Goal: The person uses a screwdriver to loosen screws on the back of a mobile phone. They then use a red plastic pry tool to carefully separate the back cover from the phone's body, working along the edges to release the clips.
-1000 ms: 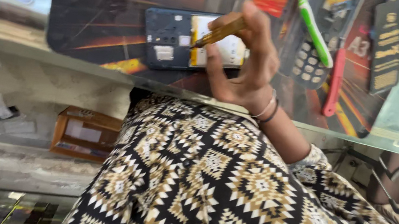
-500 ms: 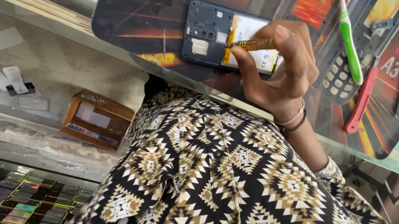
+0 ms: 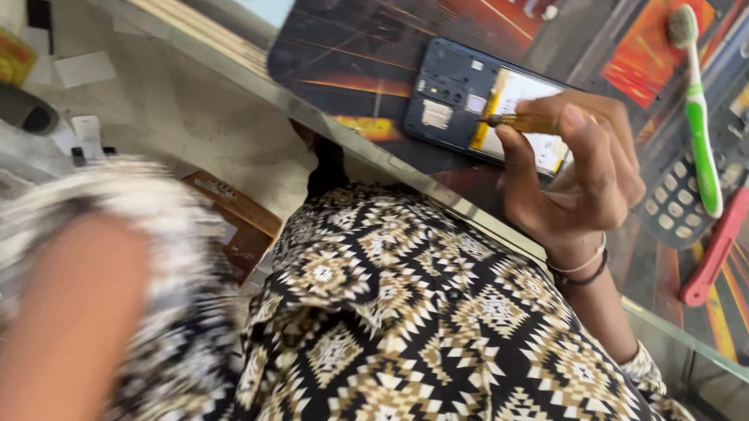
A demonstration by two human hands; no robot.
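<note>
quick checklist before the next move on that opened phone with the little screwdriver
1. Screwdriver gripped in right hand: ok, pinched between thumb and fingers.
2. Tip on the opened phone: ok, it meets the edge of the yellow battery; exact contact point cannot tell.
3. Phone lying flat on the printed mat: ok.
4. Left hand steadying the phone: not ok, only a blurred left forearm shows, away from the phone.
5. Green toothbrush and red tool away from the phone: ok.
</note>
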